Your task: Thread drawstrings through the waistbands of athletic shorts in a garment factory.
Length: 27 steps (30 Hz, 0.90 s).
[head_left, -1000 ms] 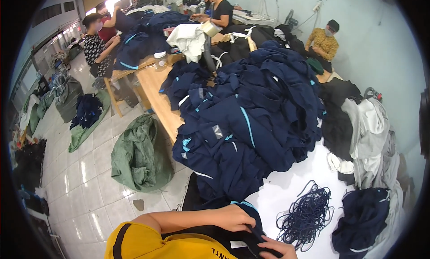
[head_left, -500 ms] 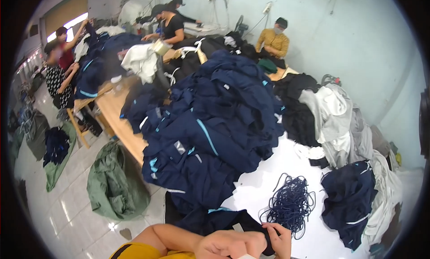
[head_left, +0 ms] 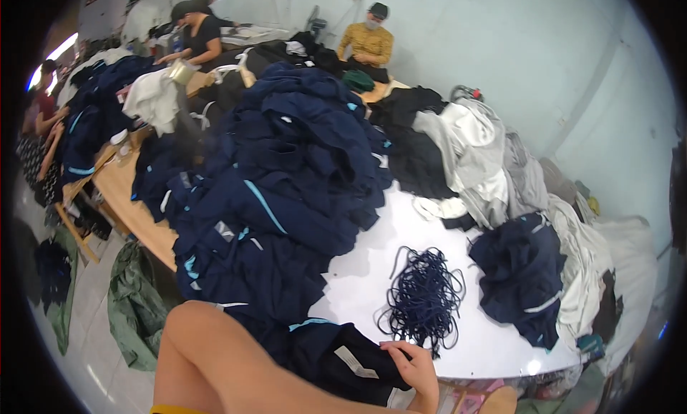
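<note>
My right hand (head_left: pixel 413 365) is at the lower middle, thumb and fingers pinched on the edge of a dark navy garment (head_left: pixel 315 349). This garment has a light-blue strip and a whitish label patch on its dark inner face. Across the lower left my bare left forearm (head_left: pixel 265 371) reaches in front of it; the left hand itself is below the picture's edge. Just beyond my right hand, a tangled heap of navy cords (head_left: pixel 424 299) lies on the white tabletop (head_left: pixel 358 292).
A big pile of navy garments (head_left: pixel 286 149) covers the table's middle. To the right are a smaller navy bundle (head_left: pixel 519 278) and grey-white cloth (head_left: pixel 472 156). A green sack (head_left: pixel 136 307) stands on the floor at left. Several people work around the far side, one in a yellow top (head_left: pixel 366 45).
The view has swung right, so the scene sits further left. My left fist, seen before beside the garment, has dropped out of the picture. More of the garment's label patch shows.
</note>
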Tool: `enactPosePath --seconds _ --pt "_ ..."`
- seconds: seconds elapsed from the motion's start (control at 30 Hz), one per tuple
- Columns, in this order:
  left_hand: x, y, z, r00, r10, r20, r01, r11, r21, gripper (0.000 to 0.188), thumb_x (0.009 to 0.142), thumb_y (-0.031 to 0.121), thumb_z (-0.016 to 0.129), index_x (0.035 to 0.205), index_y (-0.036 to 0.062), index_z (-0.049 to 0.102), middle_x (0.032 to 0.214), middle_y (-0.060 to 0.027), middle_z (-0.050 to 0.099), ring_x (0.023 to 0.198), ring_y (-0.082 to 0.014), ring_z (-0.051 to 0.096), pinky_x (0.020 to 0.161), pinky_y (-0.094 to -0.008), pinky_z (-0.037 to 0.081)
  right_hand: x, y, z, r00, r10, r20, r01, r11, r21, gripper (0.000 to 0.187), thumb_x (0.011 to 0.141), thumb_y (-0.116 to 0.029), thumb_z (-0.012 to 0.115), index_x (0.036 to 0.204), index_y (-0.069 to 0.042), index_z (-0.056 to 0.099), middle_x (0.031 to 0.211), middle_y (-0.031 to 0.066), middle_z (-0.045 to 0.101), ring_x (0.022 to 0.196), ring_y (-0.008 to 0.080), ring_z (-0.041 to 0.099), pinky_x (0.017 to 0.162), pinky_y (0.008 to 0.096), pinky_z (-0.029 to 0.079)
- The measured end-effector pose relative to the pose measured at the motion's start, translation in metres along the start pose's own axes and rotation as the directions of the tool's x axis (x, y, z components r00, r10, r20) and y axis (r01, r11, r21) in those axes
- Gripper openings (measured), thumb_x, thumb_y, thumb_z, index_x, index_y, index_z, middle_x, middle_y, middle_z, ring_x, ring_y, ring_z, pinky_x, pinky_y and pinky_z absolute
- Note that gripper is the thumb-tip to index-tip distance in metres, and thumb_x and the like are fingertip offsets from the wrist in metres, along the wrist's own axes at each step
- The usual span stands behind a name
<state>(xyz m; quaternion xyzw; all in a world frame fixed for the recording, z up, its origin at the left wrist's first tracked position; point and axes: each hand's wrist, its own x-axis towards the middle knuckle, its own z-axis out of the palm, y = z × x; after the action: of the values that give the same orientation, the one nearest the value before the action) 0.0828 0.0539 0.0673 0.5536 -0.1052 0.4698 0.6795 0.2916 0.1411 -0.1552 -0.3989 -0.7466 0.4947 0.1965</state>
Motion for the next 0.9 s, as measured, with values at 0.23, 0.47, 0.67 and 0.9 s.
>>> enactPosePath --seconds 0.23,0.47,0.67,0.9 --pt "-0.022 0.030 -0.012 0.989 -0.123 0.081 0.083 0.921 0.380 0.112 0.077 0.081 0.028 0.143 -0.0087 0.015 0.127 -0.0344 0.046 0.119 -0.0437 0.045 0.104 -0.0486 0.012 -0.010 0.003 -0.012 0.998 0.057 0.003 -0.056 0.997 -0.048 0.016 0.090 -0.008 0.057 0.097 0.001 0.068 0.092 0.0090 0.071 0.086 0.0132 0.064 0.078 0.0236 0.048" --pt "-0.044 0.064 0.024 0.930 -0.152 -0.335 0.312 0.810 0.497 0.107 0.079 0.077 0.033 0.144 -0.0057 0.016 0.124 -0.0335 0.051 0.127 -0.0458 0.040 0.110 -0.0550 0.003 0.001 0.008 -0.010 0.998 -0.042 -0.055 0.036 0.994 -0.100 0.016 0.089 -0.018 0.060 0.094 -0.007 0.070 0.085 0.0105 0.070 0.077 0.0227 0.068 0.069 0.0267 0.050" --pt "-0.059 -0.057 -0.035 0.984 0.181 0.006 -0.131 0.689 0.712 0.039 0.100 0.030 0.035 0.115 -0.0010 0.054 0.121 -0.0153 0.054 0.108 -0.0279 0.053 0.094 -0.0372 0.038 0.002 -0.010 -0.009 0.999 0.051 -0.012 -0.052 0.983 -0.178 0.019 0.089 -0.017 0.059 0.099 -0.004 0.068 0.088 0.0104 0.070 0.079 0.0172 0.067 0.071 0.0261 0.050" --pt "-0.063 -0.076 -0.007 0.919 0.084 -0.386 -0.063 0.996 0.066 0.015 0.095 0.022 0.053 0.101 0.0078 0.051 0.095 -0.0114 0.054 0.089 -0.0202 0.051 0.082 -0.0323 0.039 -0.004 0.010 -0.010 0.999 -0.012 -0.040 0.005 0.986 -0.165 0.017 0.089 -0.019 0.060 0.096 -0.007 0.070 0.086 0.0105 0.070 0.077 0.0234 0.067 0.069 0.0285 0.050"
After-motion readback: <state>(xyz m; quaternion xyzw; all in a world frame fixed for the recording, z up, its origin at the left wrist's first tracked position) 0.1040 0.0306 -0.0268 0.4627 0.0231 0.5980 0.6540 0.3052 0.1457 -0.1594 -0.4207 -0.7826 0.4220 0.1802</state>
